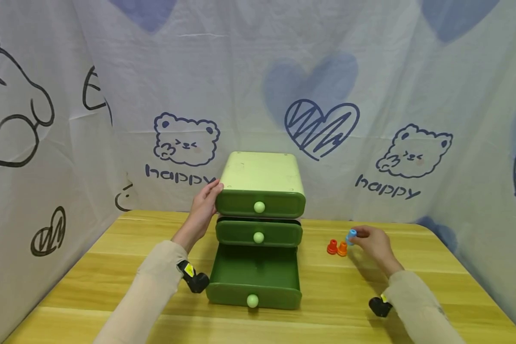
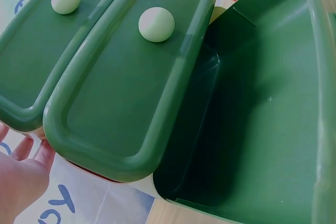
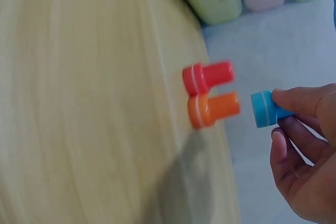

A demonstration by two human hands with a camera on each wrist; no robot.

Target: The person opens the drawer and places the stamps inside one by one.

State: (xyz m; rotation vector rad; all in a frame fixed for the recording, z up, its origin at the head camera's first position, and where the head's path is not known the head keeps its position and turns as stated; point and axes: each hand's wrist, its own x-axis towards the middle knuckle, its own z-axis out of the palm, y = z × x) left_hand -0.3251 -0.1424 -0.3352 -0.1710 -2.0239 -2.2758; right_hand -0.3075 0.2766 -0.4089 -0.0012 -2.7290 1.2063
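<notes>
A small drawer cabinet (image 1: 262, 173) with a pale green top and green drawers stands on the table. Its bottom drawer (image 1: 253, 270) is pulled far out, with nothing visible inside, and the middle drawer (image 1: 236, 232) sticks out slightly. My left hand (image 1: 203, 206) rests against the cabinet's upper left side, fingers fairly straight; the left wrist view shows its fingertips (image 2: 44, 156) beside the drawer fronts. In my right hand (image 3: 310, 156) I pinch a small blue toy stamp (image 3: 264, 109) between thumb and fingers, raised above the table. Beside it, a red stamp (image 3: 208, 77) and an orange stamp (image 3: 215, 109) stand upright.
The wooden table (image 1: 348, 296) reaches back to a printed cloth (image 1: 249, 71) hung behind and at both sides. Round pale knobs (image 1: 252, 301) stick out from the drawer fronts. The red and orange stamps stand right of the cabinet, close together.
</notes>
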